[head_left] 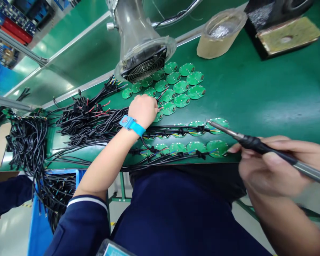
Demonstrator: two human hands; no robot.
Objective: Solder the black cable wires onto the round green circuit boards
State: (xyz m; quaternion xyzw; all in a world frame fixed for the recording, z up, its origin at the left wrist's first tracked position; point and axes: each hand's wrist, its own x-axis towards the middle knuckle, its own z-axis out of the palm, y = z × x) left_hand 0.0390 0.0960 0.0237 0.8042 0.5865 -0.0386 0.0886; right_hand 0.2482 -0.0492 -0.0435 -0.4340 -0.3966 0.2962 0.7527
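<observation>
At the far left, a co-worker's dark sleeve (pixel 10 195) shows below a heap of black cables (pixel 26 142), which spills over the table's near edge into a blue bin (pixel 37 227); a piece of cardboard (pixel 1 145) lies just beside it. Next come looped cables with red wire ends (pixel 88 121), crowding the green table (pixel 256 92) up to the left hand (pixel 142 110). This hand, with a turquoise strap (pixel 133 125) at the wrist, bends over the left end of the bare round boards (pixel 181 87) and hides some of them; I cannot tell whether its fingertips are closed on a wire. Above, a clear funnel with a fan (pixel 144 65) covers part of the farthest boards. Nearer the person, two rows of boards (pixel 196 146) lie partly under black cables. Behind, to the right, stands a tape roll (pixel 221 32), with a yellowish pad (pixel 289 37) on a dark holder farther right. The right hand (pixel 280 167) is clamped around a soldering iron (pixel 256 144), its tip over the right end of those two rows
</observation>
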